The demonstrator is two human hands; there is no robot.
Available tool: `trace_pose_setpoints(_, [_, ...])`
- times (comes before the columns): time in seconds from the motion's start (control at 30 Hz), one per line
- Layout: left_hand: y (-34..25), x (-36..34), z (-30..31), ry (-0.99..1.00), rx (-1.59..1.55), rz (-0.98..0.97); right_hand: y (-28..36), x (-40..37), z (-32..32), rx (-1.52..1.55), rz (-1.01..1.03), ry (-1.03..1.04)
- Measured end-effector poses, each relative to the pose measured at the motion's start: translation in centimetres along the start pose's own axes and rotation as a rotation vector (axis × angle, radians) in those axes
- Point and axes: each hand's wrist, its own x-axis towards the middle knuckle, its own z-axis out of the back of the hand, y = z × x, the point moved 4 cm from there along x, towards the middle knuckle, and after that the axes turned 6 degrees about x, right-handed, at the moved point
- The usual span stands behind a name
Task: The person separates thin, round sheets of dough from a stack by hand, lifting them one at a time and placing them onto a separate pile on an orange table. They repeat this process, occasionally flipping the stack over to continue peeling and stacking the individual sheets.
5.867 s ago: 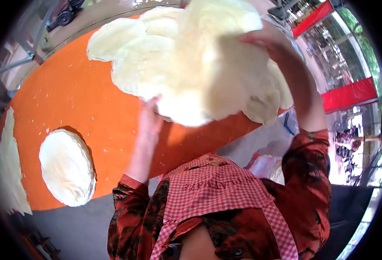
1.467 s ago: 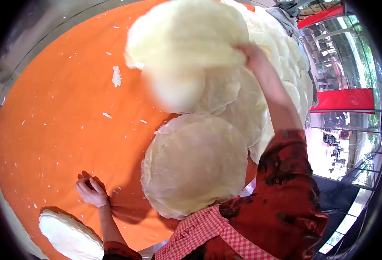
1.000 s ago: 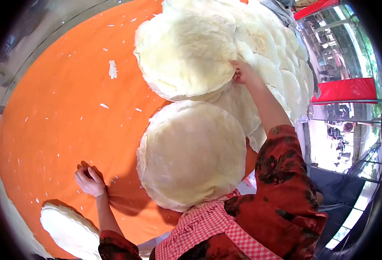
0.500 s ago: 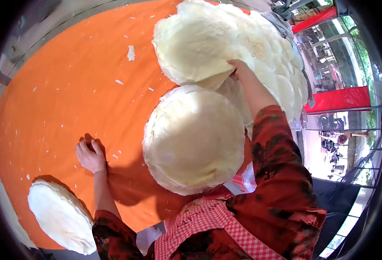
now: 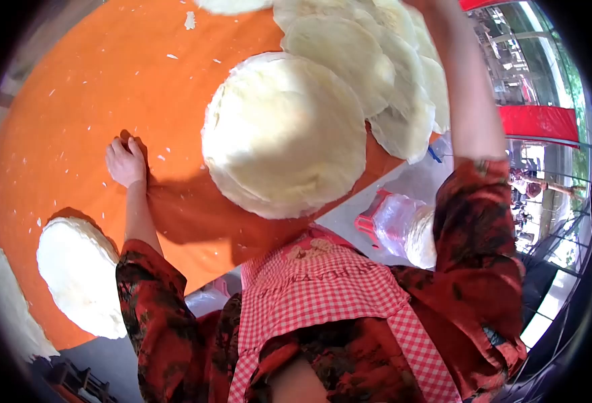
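My left hand (image 5: pixel 127 162) rests on an orange cloth (image 5: pixel 175 101). Its fingers are loosely bent, the thumb stands apart, and it holds nothing. A stack of thin, pale round flat sheets (image 5: pixel 282 134), like dough wrappers, lies in front of me on the cloth. Beyond it to the right, several overlapping sheets (image 5: pixel 343 60) are spread out. At the top edge of the view is my right hand (image 5: pixel 433 5), over the right side of the spread sheets. Blur and the frame edge hide its fingers, so I cannot see what it holds.
A second stack of round sheets (image 5: pixel 80 277) lies at the left near edge. White flakes dot the cloth. Below the right table edge are a red stool (image 5: pixel 378 218) and a clear plastic bag (image 5: pixel 403 225) with pale round sheets. Part of another pale sheet (image 5: pixel 232 4) shows at the top.
My right hand has gone from the large sheet near the centre to the upper right edge. The view has shifted, and overlapping sheets behind the front stack are uncovered. My left hand stays on the cloth.
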Motion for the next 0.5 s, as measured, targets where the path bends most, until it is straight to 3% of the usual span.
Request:
trace_pose_setpoints(0.03, [0.4,0.3,-0.4,0.016,-0.066,-0.030,-1.6,-5.2,1.6,-0.277,0.095,0.006])
trace_pose_setpoints(0.07, [1.1,0.3,-0.7,0.036,-0.128,-0.055,-4.0,-10.3,3.7,-0.858,0.264,0.011])
trace_pose_setpoints(0.1, [1.8,-0.1,-0.5,0.058,-0.180,-0.080,-7.1,-15.1,5.4,-1.243,0.349,-0.030])
trace_pose_setpoints(0.13, [2.0,-0.9,0.2,0.128,-0.258,-0.087,-10.8,-19.5,7.0,-1.335,0.286,-0.109])
trace_pose_setpoints(0.17, [1.2,-2.5,1.8,0.115,-0.436,-0.059,-14.5,-23.1,7.1,-0.863,-0.015,-0.302])
trace_pose_setpoints(0.2, [-0.7,-5.2,4.8,0.140,-0.596,0.046,-18.2,-27.2,7.1,-0.356,-0.185,-0.599])
trace_pose_setpoints(0.23, [-2.2,-9.1,5.9,0.168,-0.694,0.131,-22.4,-29.6,7.7,-0.126,-0.200,-0.508])
trace_pose_setpoints(0.27, [-3.7,-13.2,6.4,0.421,-0.798,0.254,-25.7,-32.1,9.0,-0.100,-0.315,-0.561])
trace_pose_setpoints(0.3, [-6.2,-17.2,8.1,0.699,-1.087,0.535,-28.3,-33.7,10.0,-0.073,-0.429,-0.609])
trace_pose_setpoints(0.33, [-8.4,-20.5,9.3,0.862,-1.274,0.800,-29.6,-33.8,10.7,-0.041,-0.395,-0.540])
trace_pose_setpoints(0.37, [-10.3,-22.7,10.7,0.902,-1.353,0.961,-30.2,-33.8,11.6,-0.015,-0.361,-0.472])
trace_pose_setpoints(0.4, [-11.7,-23.9,11.4,0.896,-1.428,0.949,-30.1,-33.6,12.2,0.008,-0.324,-0.403])
trace_pose_setpoints(0.5, [-14.3,-25.2,11.7,0.796,-1.529,1.035,-26.9,-34.2,12.6,-0.026,-0.758,-0.298])
